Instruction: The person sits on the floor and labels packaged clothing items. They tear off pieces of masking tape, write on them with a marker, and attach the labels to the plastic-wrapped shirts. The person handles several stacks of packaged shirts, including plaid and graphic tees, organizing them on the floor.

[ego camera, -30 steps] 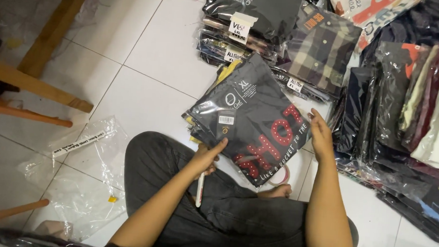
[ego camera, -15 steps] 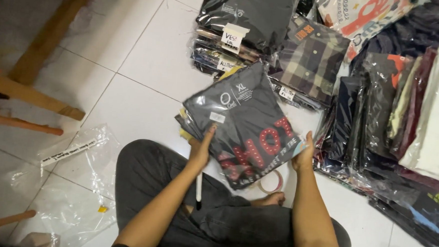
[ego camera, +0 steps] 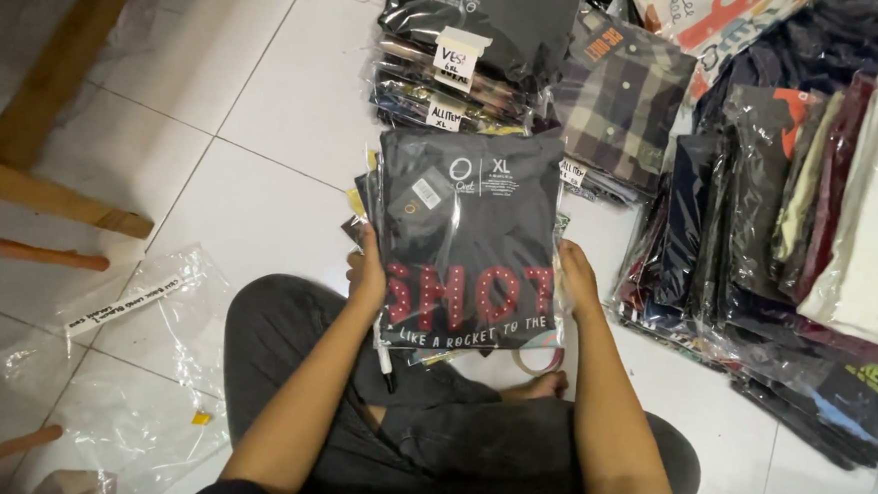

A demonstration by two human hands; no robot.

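A dark folded shirt in a clear plastic bag (ego camera: 470, 234), with red dotted lettering and a small white sticker, lies on top of a short stack of bagged shirts on the white tile floor in front of my crossed legs. My left hand (ego camera: 367, 273) grips the stack's left edge and my right hand (ego camera: 574, 279) grips its right edge. A marker pen (ego camera: 386, 360) and a roll of tape (ego camera: 536, 358) poke out from under the stack's near edge.
More bagged shirts are stacked behind (ego camera: 469, 48) and in piles at the right (ego camera: 811, 216). Empty clear plastic bags (ego camera: 123, 361) lie on the floor at my left. Wooden furniture legs (ego camera: 41, 191) stand at the far left.
The bagged shirt has turned from a slant to square in front of me. Both hands have closed in on the two sides of the stack.
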